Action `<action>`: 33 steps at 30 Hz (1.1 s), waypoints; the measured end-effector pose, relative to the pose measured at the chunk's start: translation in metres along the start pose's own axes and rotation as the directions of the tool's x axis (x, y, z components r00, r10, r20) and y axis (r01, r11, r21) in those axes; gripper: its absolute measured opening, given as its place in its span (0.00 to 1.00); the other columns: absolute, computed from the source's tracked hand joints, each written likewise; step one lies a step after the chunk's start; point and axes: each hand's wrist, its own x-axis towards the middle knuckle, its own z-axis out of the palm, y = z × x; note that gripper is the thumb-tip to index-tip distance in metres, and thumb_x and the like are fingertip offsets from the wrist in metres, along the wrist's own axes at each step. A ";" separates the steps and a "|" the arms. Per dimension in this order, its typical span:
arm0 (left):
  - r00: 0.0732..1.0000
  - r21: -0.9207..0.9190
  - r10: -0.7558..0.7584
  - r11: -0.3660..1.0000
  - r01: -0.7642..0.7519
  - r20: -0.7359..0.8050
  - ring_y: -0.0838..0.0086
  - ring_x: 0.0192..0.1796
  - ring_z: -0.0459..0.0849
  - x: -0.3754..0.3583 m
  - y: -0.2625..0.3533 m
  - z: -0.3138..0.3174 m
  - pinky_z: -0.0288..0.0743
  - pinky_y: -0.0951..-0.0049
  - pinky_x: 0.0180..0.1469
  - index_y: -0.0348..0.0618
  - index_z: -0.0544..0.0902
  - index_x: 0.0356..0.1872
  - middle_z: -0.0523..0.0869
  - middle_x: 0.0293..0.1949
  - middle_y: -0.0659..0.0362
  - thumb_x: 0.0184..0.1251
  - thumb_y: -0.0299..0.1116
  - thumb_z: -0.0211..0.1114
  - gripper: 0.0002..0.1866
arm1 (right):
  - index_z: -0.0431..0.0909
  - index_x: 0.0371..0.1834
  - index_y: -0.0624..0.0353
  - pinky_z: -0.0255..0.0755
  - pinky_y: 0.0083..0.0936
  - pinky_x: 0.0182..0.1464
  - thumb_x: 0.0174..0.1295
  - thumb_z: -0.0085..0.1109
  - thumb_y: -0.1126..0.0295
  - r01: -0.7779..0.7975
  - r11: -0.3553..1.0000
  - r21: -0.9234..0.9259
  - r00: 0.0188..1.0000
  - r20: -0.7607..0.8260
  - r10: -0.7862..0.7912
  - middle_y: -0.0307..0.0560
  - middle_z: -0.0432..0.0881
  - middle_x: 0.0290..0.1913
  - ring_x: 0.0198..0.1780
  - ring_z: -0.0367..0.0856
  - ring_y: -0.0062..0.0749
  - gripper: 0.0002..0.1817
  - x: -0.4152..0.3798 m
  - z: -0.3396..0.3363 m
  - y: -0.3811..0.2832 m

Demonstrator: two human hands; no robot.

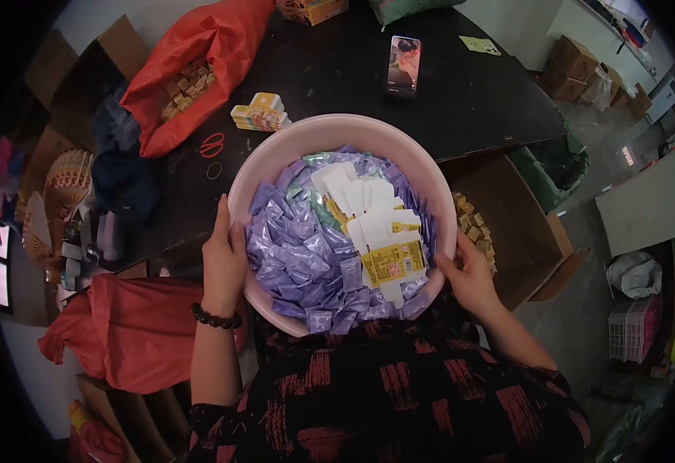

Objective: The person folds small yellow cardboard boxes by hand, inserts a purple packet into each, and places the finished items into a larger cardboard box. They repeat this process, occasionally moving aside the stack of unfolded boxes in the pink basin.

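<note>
A round pink basin (273, 152) rests partly over the dark table's front edge, close to my body. Its inside is full of small purple packets (299, 251), with a few green ones among them. Flat white and yellow cartons (391, 258) lie fanned out on top, right of the middle. My left hand (224, 258) grips the basin's left side, fingers along the outer wall. On the right side, my right hand (469, 274) holds the basin's rim, thumb near the top edge.
On the black table (330, 73) are a red bag (199, 46) of small boxes, red scissors (212, 144), stacked cartons (260, 116) and a phone (404, 65). An open cardboard box (523, 231) with small yellow boxes stands at the right. Another red bag (137, 324) is lower left.
</note>
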 end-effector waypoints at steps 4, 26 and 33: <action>1.000 0.030 0.008 0.999 -0.009 0.011 0.47 0.45 0.85 0.012 0.000 0.000 0.77 0.59 0.45 0.43 0.64 0.71 0.83 0.42 0.35 0.73 0.30 0.51 0.25 | 0.64 0.67 0.65 0.72 0.19 0.51 0.66 0.54 0.78 -0.127 0.992 0.007 0.991 0.037 0.126 0.42 0.80 0.50 0.48 0.78 0.20 0.25 0.002 -0.003 -0.008; 0.626 -0.315 0.364 0.929 -0.192 0.690 0.56 0.69 0.66 -0.145 -0.109 0.063 0.56 0.62 0.72 0.36 0.72 0.62 0.73 0.64 0.48 0.64 0.32 0.64 0.26 | 0.59 0.70 0.69 0.65 0.22 0.63 0.70 0.48 0.78 0.242 0.958 0.152 0.947 -0.251 -0.199 0.49 0.74 0.60 0.59 0.73 0.26 0.25 0.003 0.028 0.023; 0.580 -0.390 0.294 0.920 0.044 0.760 0.60 0.70 0.66 -0.104 -0.033 0.041 0.53 0.63 0.74 0.36 0.72 0.63 0.71 0.66 0.48 0.60 0.25 0.65 0.27 | 0.58 0.70 0.69 0.67 0.21 0.61 0.70 0.49 0.77 0.258 0.958 0.124 0.931 -0.297 -0.212 0.50 0.75 0.60 0.58 0.74 0.26 0.26 0.007 0.029 0.034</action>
